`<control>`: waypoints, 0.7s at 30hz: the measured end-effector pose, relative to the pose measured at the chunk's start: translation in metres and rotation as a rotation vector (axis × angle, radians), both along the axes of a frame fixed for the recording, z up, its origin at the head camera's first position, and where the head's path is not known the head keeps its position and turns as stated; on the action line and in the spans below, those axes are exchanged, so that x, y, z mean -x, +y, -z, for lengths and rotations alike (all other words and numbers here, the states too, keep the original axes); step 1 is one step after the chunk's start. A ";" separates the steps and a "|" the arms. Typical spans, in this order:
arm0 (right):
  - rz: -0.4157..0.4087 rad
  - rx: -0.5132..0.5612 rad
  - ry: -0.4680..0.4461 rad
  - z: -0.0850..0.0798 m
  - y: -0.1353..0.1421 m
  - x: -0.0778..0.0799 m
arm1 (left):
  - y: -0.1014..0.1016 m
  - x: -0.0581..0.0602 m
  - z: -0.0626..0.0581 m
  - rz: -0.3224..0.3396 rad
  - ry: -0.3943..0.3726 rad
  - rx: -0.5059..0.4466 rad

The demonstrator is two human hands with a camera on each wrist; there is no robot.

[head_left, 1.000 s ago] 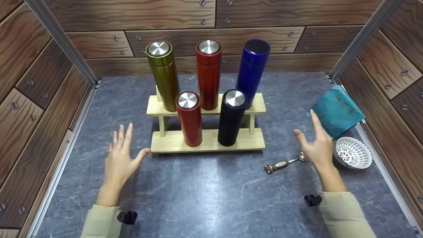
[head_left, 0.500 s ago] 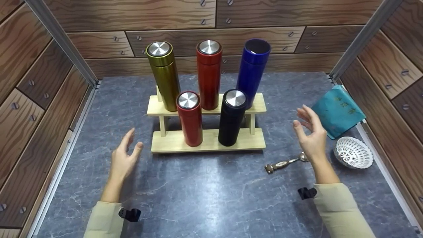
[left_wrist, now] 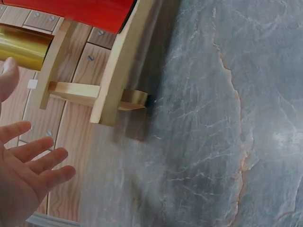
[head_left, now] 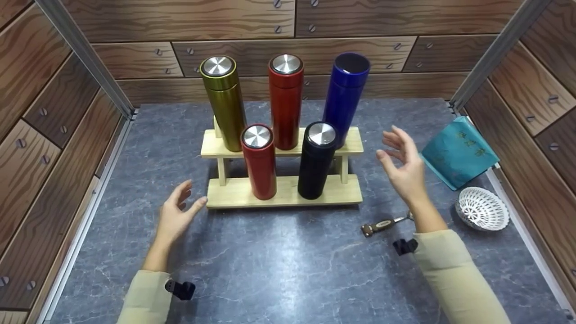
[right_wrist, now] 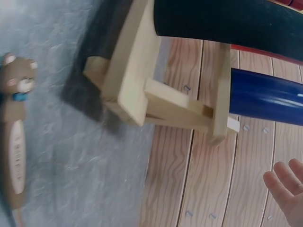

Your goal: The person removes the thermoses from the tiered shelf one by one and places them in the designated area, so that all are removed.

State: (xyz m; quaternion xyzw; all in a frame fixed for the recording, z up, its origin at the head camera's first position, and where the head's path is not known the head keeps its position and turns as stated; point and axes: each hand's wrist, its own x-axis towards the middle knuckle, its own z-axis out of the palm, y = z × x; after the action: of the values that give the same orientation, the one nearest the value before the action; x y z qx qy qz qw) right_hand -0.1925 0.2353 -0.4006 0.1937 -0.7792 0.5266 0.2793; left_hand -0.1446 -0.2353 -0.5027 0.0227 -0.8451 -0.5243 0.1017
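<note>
My left hand hovers by the left end of a two-tier wooden rack, holding nothing, its fingers loosely bent and thumb toward the lower shelf. To the right of the rack my right hand is raised, also holding nothing, nearest the blue thermos. On the upper shelf stand a gold thermos, a red thermos and the blue one. A shorter red thermos and a black thermos are upright on the lower shelf. The left wrist view shows the left hand's spread fingers.
A scoop with a brown bear handle lies near the right forearm, its bowl partly hidden. Further right are a teal pouch and a white woven basket. Wood-patterned walls enclose the grey marbled tabletop.
My right hand has moved left and away from me, toward the rack, its fingers bending more. My left hand has shifted right, closer to the rack, its fingers now loosely bent. The thermoses stay put.
</note>
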 end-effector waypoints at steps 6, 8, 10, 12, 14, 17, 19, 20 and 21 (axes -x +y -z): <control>-0.023 0.036 -0.047 -0.010 -0.011 0.013 | 0.001 0.005 0.009 0.024 -0.028 -0.045; -0.028 0.059 -0.069 -0.013 -0.014 0.017 | 0.002 0.008 0.012 0.026 -0.040 -0.084; -0.030 0.077 -0.089 -0.017 -0.018 0.020 | 0.002 0.010 0.015 0.023 -0.046 -0.126; -0.037 0.081 -0.096 -0.021 -0.023 0.023 | 0.002 0.013 0.018 0.014 -0.049 -0.164; -0.046 0.076 -0.097 -0.026 -0.027 0.026 | 0.002 0.014 0.021 0.007 -0.048 -0.199; -0.062 0.079 -0.105 -0.034 -0.033 0.031 | 0.002 0.016 0.023 -0.016 -0.077 -0.221; -0.072 0.093 -0.123 -0.038 -0.036 0.034 | 0.001 0.018 0.025 -0.033 -0.112 -0.229; -0.074 0.100 -0.136 -0.041 -0.037 0.036 | 0.001 0.018 0.025 -0.039 -0.138 -0.243; -0.077 0.109 -0.151 -0.042 -0.038 0.038 | 0.001 0.019 0.026 -0.044 -0.165 -0.260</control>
State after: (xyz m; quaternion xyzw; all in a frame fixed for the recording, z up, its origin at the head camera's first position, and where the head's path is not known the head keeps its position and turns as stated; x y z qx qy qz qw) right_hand -0.2302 0.1972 -0.3582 0.1675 -0.7601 0.5918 0.2096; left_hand -0.1638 -0.2344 -0.5290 0.0973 -0.7748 -0.6234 0.0397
